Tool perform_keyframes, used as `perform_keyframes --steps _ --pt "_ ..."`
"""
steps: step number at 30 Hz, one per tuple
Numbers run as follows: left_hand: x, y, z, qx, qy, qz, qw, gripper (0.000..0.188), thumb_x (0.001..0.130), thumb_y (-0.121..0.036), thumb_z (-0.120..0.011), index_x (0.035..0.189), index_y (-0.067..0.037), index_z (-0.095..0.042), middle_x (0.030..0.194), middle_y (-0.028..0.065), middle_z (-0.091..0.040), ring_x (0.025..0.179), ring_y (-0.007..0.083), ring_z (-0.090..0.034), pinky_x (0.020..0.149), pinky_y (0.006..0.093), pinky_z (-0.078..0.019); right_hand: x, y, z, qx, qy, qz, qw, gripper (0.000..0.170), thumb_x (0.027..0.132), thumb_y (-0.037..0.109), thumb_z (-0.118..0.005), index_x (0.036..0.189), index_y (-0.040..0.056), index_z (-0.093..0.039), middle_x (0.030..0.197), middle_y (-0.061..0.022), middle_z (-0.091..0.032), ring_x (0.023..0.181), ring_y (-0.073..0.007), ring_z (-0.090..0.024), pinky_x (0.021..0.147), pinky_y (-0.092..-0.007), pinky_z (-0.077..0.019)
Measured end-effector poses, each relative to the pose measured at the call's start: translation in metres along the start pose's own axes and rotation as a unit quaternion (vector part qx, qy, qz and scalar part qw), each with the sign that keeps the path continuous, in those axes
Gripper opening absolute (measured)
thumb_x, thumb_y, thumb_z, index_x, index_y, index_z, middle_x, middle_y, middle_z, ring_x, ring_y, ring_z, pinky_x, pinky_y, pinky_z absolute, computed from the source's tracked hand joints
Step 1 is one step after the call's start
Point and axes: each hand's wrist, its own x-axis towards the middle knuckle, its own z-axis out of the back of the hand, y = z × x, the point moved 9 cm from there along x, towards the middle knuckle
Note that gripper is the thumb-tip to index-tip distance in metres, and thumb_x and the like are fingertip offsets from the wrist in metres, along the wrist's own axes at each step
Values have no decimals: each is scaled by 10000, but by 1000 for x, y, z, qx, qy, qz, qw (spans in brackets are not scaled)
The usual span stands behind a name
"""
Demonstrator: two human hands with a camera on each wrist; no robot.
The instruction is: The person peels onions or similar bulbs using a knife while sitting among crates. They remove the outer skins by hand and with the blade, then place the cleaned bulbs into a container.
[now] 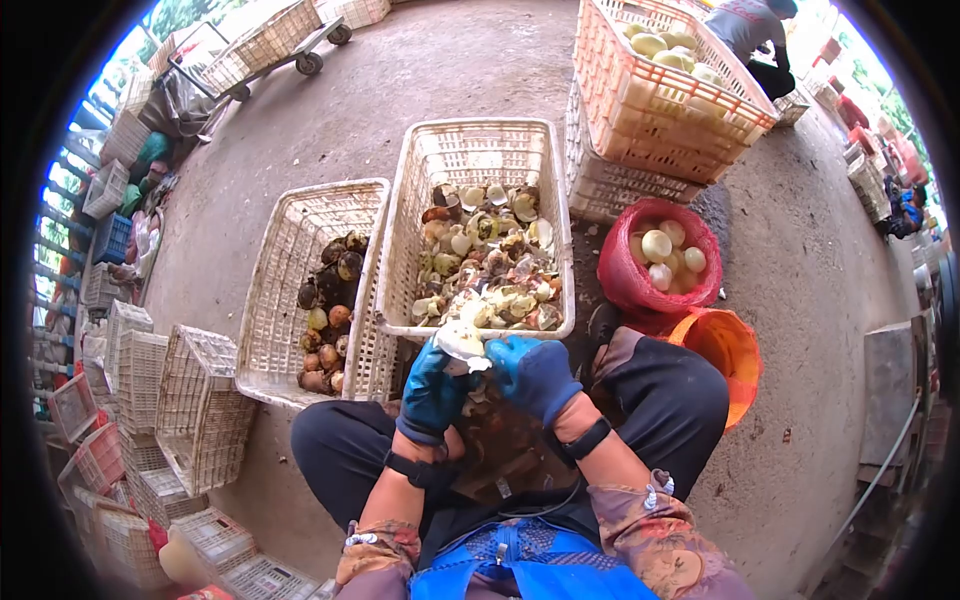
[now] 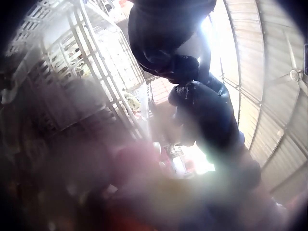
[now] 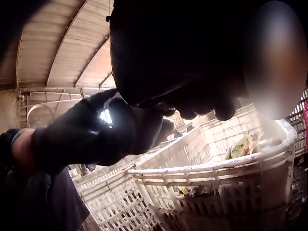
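Note:
In the head view my gloved left hand (image 1: 430,390) grips a whitish, partly peeled onion (image 1: 461,343) over the near rim of the middle crate. My right hand (image 1: 535,378), also in a blue glove, meets the onion from the right, its curled fingers pinching at its side. A ragged pale layer hangs at the onion's lower edge. Peelings (image 1: 490,260) heap up inside the white middle crate (image 1: 480,128). Both wrist views show the gloves as dark shapes close together, with the left hand (image 3: 96,132) bright where the onion peeks out.
A left crate (image 1: 270,290) holds brown and blackened onions (image 1: 330,340). On the right, a red bucket (image 1: 615,265) contains peeled onions (image 1: 657,246), beside an orange bucket (image 1: 740,365). Stacked crates (image 1: 660,110) with pale round produce stand behind; another person (image 1: 748,35) sits farther back.

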Motion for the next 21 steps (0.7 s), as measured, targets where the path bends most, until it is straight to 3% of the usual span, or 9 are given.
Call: perform_keyframes --steps 3,6,9,12,15,18,21 --pt "-4 -7 -9 78 16 -35 996 447 896 -218 -606 1285 -21 -510 1173 103 -622 1053 225 -626 856 328 -541 4 6 2 -9 8 27 1000 251 706 167 -664 946 125 -602 817 -94 -619 754 -330 -636 596 -423 -494" --pt "-10 -20 -26 243 45 -105 963 439 893 -202 -598 1277 -10 -509 1179 101 -620 1056 227 -626 870 312 -530 2 7 0 -23 -12 41 999 231 714 186 -657 929 127 -596 799 -86 -602 739 -311 -634 583 -416 -489" --pt "-10 -8 -20 76 20 -23 997 434 873 -173 -614 1265 -17 -516 1177 100 -621 1042 232 -629 832 311 -543 0 -2 -8 -37 -11 25 999 229 724 218 -655 925 126 -594 793 -84 -598 723 -289 -632 581 -413 -488" --pt "-12 -6 -19 54 8 -10 998 437 860 -169 -630 1258 -23 -525 1168 100 -624 1010 232 -636 768 313 -559 1 0 -5 -39 -39 40 998 257 727 227 -657 960 127 -615 783 -78 -590 709 -272 -627 576 -407 -485" --pt "-16 -6 -22 54 -4 1 999 445 857 -174 -633 1263 -29 -523 1159 100 -627 970 228 -646 706 313 -568 3 7 9 -47 -81 64 994 141 822 180 -591 957 138 -600 759 -57 -567 689 -250 -620 603 -391 -484" --pt "-17 -9 -22 126 0 -35 991 472 852 -180 -642 1279 -27 -509 1148 101 -631 966 235 -654 678 314 -572 3 7 12 -59 -104 69 990 156 813 178 -592 964 140 -603 759 -50 -565 683 -248 -619 579 -397 -483" --pt "-16 -8 -25 51 -12 1 999 511 835 -203 -662 1284 -23 -498 1137 111 -633 978 246 -656 671 324 -578 5 -2 7 -82 -109 37 990 148 825 172 -586 969 156 -609 763 -56 -583 687 -253 -640 558 -403 -488"
